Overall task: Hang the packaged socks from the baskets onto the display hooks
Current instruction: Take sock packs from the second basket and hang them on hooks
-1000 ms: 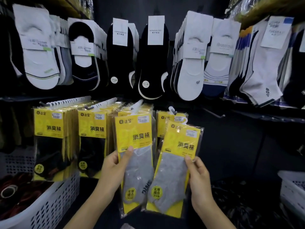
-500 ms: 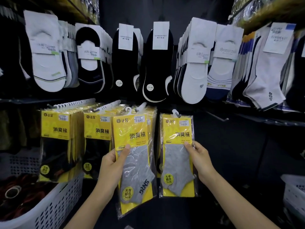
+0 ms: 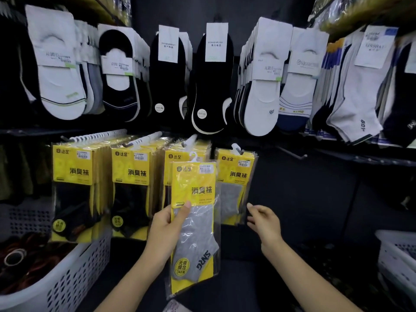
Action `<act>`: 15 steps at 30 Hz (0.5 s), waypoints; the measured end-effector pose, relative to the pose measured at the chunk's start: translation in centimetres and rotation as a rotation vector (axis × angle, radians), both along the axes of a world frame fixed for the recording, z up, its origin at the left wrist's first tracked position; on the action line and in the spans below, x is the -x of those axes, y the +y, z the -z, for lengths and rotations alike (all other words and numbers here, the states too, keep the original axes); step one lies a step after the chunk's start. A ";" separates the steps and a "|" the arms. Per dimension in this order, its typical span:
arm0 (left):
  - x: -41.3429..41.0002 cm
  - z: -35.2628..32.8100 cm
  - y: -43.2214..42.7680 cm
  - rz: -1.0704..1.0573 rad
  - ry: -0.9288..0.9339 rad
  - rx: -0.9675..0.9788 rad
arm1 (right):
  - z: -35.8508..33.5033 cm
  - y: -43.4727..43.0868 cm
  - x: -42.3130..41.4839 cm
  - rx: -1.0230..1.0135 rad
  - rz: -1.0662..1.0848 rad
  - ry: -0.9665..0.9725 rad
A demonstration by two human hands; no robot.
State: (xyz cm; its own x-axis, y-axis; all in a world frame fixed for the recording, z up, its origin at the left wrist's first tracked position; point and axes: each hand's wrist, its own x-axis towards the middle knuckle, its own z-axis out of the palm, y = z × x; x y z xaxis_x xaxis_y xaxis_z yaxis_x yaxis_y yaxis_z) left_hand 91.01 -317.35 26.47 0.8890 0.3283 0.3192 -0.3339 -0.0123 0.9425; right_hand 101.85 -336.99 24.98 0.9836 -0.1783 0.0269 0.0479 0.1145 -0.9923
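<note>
Sock pack (image 3: 195, 224) you hold, 6 o'clock: glossy clear plastic, yellow card, grey knit cloth.
Basket (image 3: 74, 273), 8 o'clock: white perforated plastic, matt.

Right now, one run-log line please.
left hand grips grey sock pack | right hand open, empty | neighbouring grey pack hung

Level: dim; backdrop and lower right corner near black.
Light: falls frontally; white socks (image 3: 263, 97) and yellow packs (image 3: 74, 167) read brightest.
Glare: soft sheen on film of held pack (image 3: 198, 224).
Blur: right-edge socks (image 3: 355, 97) smeared; centre sharp.
Distortion: wide-angle bowing toward edges; corners darken.
</note>
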 end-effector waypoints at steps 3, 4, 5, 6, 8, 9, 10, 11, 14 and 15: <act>0.0 0.5 -1.3 0.065 -0.002 -0.048 | -0.7 0.8 3.3 -0.001 -0.224 -0.085; 0.0 0.6 -1.8 0.094 -0.003 -0.054 | -1.1 1.0 4.3 -0.008 -0.307 -0.115; -0.1 0.6 -2.3 0.119 -0.007 -0.059 | -1.5 1.2 5.2 -0.005 -0.379 -0.139; -0.2 0.4 -2.9 0.138 -0.013 -0.066 | -1.8 1.4 5.9 0.004 -0.419 -0.153; -0.5 0.0 -3.8 0.168 -0.027 -0.074 | -2.1 1.4 6.7 0.011 -0.387 -0.164; -0.5 -0.3 -4.3 0.186 -0.034 -0.074 | -2.3 1.3 6.9 0.005 -0.343 -0.172; -0.6 -0.7 -4.7 0.200 -0.038 -0.076 | -2.4 1.1 7.0 -0.007 -0.299 -0.182; -0.7 -0.9 -5.1 0.211 -0.038 -0.076 | -2.5 0.8 7.0 -0.030 -0.258 -0.192; -0.9 -1.3 -5.9 0.239 -0.022 -0.078 | -3.0 -0.4 6.5 -0.112 -0.141 -0.205; -0.9 -1.3 -6.2 0.234 -0.010 -0.095 | -3.2 -0.8 6.2 -0.111 -0.105 -0.206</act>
